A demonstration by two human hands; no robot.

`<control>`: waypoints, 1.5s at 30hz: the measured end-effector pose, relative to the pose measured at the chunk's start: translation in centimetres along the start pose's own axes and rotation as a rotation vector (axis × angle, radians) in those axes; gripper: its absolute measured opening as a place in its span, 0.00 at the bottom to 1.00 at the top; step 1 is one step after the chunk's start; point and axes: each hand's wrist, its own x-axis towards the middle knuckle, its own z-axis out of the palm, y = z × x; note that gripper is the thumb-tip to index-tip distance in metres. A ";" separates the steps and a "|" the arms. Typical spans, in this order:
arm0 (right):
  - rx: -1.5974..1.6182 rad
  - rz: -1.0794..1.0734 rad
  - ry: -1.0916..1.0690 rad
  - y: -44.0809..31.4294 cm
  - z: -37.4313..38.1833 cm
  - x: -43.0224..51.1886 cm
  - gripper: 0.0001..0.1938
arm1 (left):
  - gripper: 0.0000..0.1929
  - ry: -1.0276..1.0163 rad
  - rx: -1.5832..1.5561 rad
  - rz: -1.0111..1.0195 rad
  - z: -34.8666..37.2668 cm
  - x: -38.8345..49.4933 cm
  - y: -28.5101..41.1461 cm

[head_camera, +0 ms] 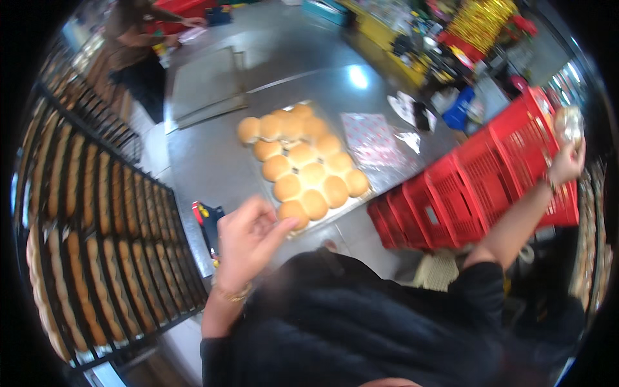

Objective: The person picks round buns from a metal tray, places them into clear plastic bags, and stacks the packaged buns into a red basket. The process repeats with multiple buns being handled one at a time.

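Round golden bread buns (313,174) sit close together on a flat baking tray (333,218) on the metal table. Over the tray's near left corner is my left hand (251,232), blurred, fingers partly curled, with nothing seen in it; whether its thumb touches the nearest bun is unclear. My right hand (567,162) reaches far right, above the end of the stacked red crates, and grips a clear plastic bag (568,123) that seems to hold bread. Printed plastic bags (370,138) lie just right of the tray.
Red plastic crates (459,188) stand stacked at the right. A rack (116,232) of bread trays fills the left. On the metal table (208,159) are empty trays (208,87) and a black-and-red tool (208,225). Another person (133,53) stands at the far left.
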 end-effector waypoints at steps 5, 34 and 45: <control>0.949 0.234 -0.807 -23.2 -1.5 -14.7 0.19 | 0.13 0.315 0.102 0.275 4.3 4.9 -0.4; 2.262 1.412 -1.527 -40.3 -5.0 -34.2 0.15 | 0.10 -0.214 -1.165 -0.383 -0.4 -5.9 -8.1; 1.970 -0.395 -2.015 -42.4 -5.9 -31.5 0.10 | 0.11 -0.322 0.393 -0.453 -3.4 -4.8 -9.6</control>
